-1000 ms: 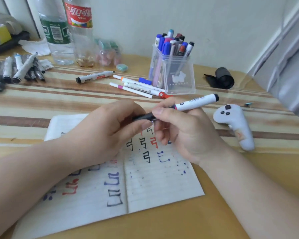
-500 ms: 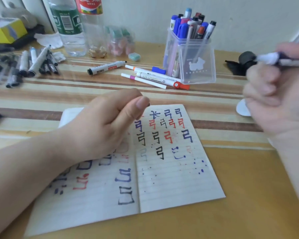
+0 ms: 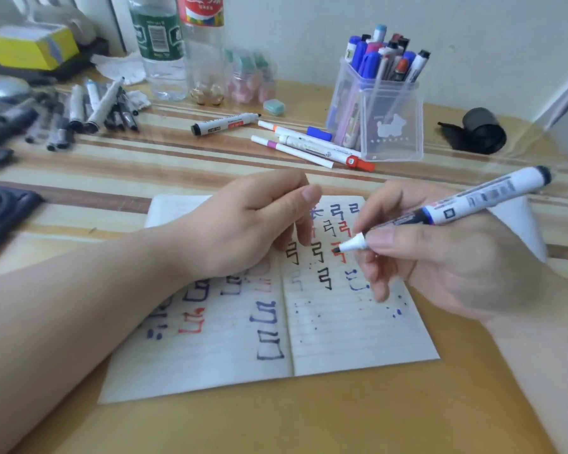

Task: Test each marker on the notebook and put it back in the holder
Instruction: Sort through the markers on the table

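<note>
- Right hand (image 3: 440, 257) is pinching an uncapped cylindrical white marker (image 3: 473, 201) over the lined paper notebook (image 3: 341, 339).
- Left hand (image 3: 243, 224) is resting curled there; any contents are hidden.

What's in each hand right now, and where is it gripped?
The right hand pinches the uncapped marker low on its barrel, just behind the nib. The left hand has curled fingers; whether they hold anything cannot be told.

One head-worn wide-angle camera looks forward and steeply down from close above the open notebook (image 3: 341, 339), facing the far wall (image 3: 309, 44) beyond the clear marker holder (image 3: 391, 126) (edges bow outward); the left margin seems slightly blurred.
</note>
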A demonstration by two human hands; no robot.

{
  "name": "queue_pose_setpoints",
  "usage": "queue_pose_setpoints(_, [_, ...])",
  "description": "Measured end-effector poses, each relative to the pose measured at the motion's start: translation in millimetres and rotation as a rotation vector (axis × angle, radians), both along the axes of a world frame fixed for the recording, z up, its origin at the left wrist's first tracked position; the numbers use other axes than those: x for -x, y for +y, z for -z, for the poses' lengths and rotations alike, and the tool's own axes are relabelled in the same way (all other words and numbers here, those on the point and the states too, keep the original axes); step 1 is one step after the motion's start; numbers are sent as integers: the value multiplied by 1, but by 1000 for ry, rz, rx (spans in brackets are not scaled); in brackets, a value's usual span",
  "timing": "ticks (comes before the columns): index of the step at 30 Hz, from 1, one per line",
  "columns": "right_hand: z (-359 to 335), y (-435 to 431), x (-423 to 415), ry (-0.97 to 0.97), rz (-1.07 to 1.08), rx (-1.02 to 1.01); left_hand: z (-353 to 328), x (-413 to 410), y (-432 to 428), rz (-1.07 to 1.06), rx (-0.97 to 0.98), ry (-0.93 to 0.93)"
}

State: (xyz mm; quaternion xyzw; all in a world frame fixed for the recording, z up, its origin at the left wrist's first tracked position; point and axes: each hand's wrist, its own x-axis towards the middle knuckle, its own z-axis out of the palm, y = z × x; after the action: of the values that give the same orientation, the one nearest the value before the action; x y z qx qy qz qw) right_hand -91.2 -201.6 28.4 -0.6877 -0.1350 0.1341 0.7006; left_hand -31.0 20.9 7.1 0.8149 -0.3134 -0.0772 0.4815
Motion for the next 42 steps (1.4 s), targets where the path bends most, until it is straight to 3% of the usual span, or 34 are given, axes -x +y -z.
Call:
queue_pose_setpoints(10, [6,37,12,-42,157,417,-1,-3,1,-56,-84,11])
queue_pose_setpoints(18, [8,32,10,-28,83,463,2,-4,0,-35,-96,-16])
queue_pose_setpoints(42, [12,34,7,-58,130,550,6,-5,0,-41,-81,-39])
